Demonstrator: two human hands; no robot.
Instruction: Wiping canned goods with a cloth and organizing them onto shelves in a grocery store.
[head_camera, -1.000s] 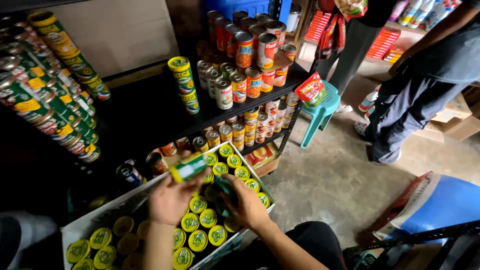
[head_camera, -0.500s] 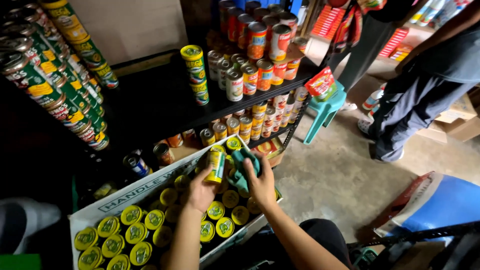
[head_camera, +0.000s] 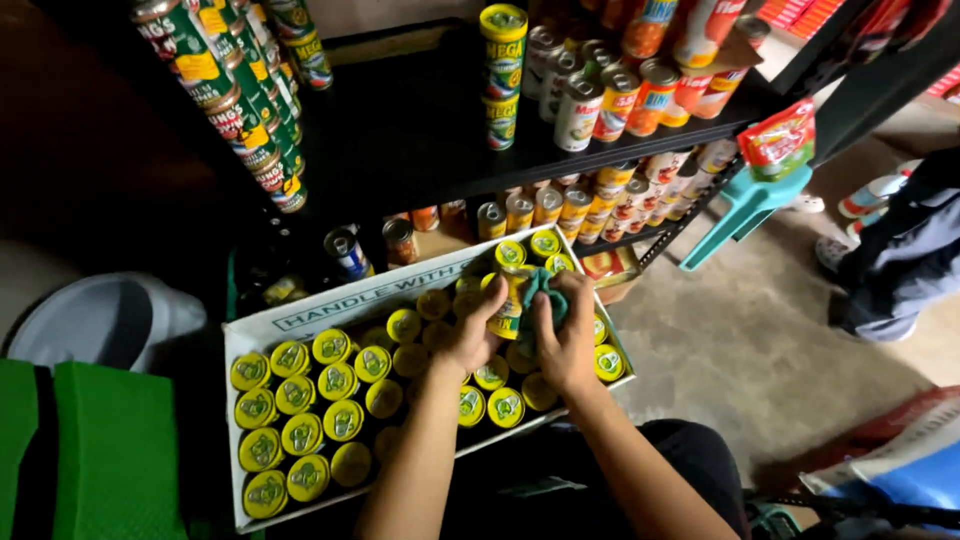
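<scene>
Head view: our left hand (head_camera: 472, 335) grips a yellow-green cylindrical tin can (head_camera: 508, 305) above the white cardboard box (head_camera: 300, 312); our right hand (head_camera: 566, 338) presses a soft teal cloth (head_camera: 543, 290) against it. Rigid, smooth, likely slippery: hold its sides.

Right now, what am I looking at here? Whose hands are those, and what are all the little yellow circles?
This picture comes from a camera worn on a person's head, looking down, so the two bare arms are that person's own. The left hand holds a small round metal can with a yellow and green label. The right hand presses a crumpled teal cloth against that can. The yellow circles are the tops of many more cans, standing upright in a shallow white cardboard tray below the hands. Behind it, a dark metal shelf rack carries more cans in red, orange, green and white. At the right edge another person's dark trouser legs stand on the concrete floor.
</scene>
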